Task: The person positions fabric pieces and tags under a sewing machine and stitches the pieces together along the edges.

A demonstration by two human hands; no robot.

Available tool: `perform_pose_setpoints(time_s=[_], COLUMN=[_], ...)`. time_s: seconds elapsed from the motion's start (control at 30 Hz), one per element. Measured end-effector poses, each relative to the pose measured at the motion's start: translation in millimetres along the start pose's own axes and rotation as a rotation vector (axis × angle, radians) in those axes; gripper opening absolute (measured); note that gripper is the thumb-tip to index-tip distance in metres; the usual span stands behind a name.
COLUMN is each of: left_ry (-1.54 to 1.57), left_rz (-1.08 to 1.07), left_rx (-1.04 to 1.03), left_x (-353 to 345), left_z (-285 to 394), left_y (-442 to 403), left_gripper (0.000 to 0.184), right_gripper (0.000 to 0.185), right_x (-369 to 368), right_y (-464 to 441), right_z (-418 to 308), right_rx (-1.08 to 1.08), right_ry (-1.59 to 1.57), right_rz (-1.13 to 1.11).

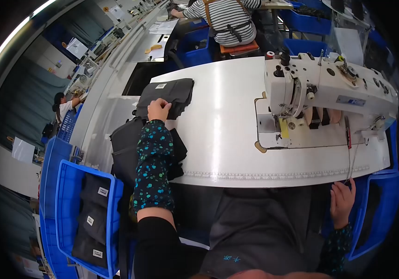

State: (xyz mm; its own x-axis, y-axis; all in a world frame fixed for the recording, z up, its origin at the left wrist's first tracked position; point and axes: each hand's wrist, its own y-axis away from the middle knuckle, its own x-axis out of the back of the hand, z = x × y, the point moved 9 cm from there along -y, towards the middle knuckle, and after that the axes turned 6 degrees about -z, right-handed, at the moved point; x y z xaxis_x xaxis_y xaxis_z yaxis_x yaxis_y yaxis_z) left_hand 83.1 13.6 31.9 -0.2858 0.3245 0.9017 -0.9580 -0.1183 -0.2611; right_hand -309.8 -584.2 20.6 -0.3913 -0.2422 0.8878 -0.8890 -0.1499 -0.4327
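Observation:
My left hand (159, 110) is closed on the lower edge of a dark grey fabric piece (176, 88) with a small white label, lying on the left of the white sewing table. More dark fabric pieces (126, 149) lie beneath my left forearm, beside the table's left edge. Down at the front right edge, my right hand (342, 201) has its fingertips together. A thin cord-like strand (349, 165) runs from a slim red-and-black tool (348, 135) to those fingertips; whether they grip it is hard to make out.
A white sewing machine (334, 93) occupies the table's right side. A printed ruler (274, 176) follows the front edge. Labelled dark pieces fill a blue bin (62, 209) at left; another blue bin (387, 176) stands at right. A person in stripes (229, 23) sits ahead.

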Motion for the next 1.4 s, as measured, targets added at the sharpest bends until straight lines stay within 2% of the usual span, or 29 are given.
perform_pose_setpoints(time_s=[0.07,0.17,0.23,0.3,0.37,0.47,0.53,0.6,0.63,0.7,0.77,0.83,0.87,0.9,0.93,0.97,1.03,1.2,1.4], left_ry=[-0.025,0.044,0.006,0.178,0.205,0.34,0.252,0.309,0.339,0.422,0.467,0.201,-0.002,-0.222,-0.329,-0.434,-0.544,-0.539,-0.465], left_rz=[0.097,-0.036,-0.028,0.117,0.237,0.022,-0.042,-0.272,-0.37,-0.37,-0.304,-0.055,-0.052,0.0,0.075,0.15,0.069,0.127,0.186], left_rx=[-0.135,0.026,0.025,-0.202,-0.441,-0.508,-0.699,-0.685,-0.688,-0.685,-0.633,-0.606,-0.464,-0.411,-0.409,-0.406,-0.367,-0.453,-0.434], left_x=[18.4,3.9,18.2,33.3,60.5,54.4,25.8,-10.0,-23.8,-18.4,3.3,32.2,35.6,42.1,50.2,55.2,40.3,23.6,44.5], left_z=[12.3,-2.1,-7.2,12.4,75.8,167.3,209.2,230.4,235.4,232.5,215.7,174.9,141.1,116.7,96.9,78.6,38.9,19.6,22.1], left_y=[5.9,3.8,2.5,3.9,34.1,113.2,181.0,236.5,254.6,258.5,245.3,211.2,192.4,177.3,169.5,163.8,149.7,150.4,156.6], left_gripper=[0.025,0.016,0.018,0.019,0.02,0.018,0.014,0.015,0.016,0.017,0.02,0.018,0.017,0.016,0.016,0.016,0.014,0.01,0.014], right_gripper=[0.012,0.012,0.013,0.015,0.016,0.019,0.027,0.041,0.053,0.057,0.059,0.055,0.05,0.045,0.037,0.037,0.032,0.031,0.046], right_x=[4.7,-6.6,-16.7,-17.6,-22.1,-25.7,-35.8,-47.2,-58.0,-86.4,-111.0,-110.7,-106.8,-103.4,-95.3,-94.9,-90.0,-91.2,-89.6], right_y=[-2.5,-16.9,-23.7,-32.1,-42.0,-63.9,-82.8,-107.1,-118.8,-129.5,-127.5,-123.9,-121.8,-121.1,-120.6,-119.1,-116.8,-113.2,-116.8], right_z=[-5.1,-11.1,-27.9,-38.8,-47.2,-78.2,-106.8,-141.8,-155.8,-169.0,-184.2,-178.4,-171.9,-164.9,-157.4,-151.9,-139.8,-137.4,-140.3], right_rx=[0.009,0.053,0.069,0.123,0.137,0.214,0.241,0.284,0.277,0.256,0.355,0.373,0.367,0.36,0.335,0.334,0.297,0.296,0.251], right_ry=[-0.017,-0.044,-0.087,-0.13,-0.14,-0.281,-0.345,-0.415,-0.461,-0.451,-0.316,-0.333,-0.345,-0.351,-0.368,-0.368,-0.376,-0.366,-0.283], right_rz=[0.022,-0.028,-0.022,-0.017,-0.018,0.013,0.001,-0.026,-0.116,-0.187,-0.243,-0.228,-0.229,-0.225,-0.154,-0.154,-0.101,-0.066,-0.098])
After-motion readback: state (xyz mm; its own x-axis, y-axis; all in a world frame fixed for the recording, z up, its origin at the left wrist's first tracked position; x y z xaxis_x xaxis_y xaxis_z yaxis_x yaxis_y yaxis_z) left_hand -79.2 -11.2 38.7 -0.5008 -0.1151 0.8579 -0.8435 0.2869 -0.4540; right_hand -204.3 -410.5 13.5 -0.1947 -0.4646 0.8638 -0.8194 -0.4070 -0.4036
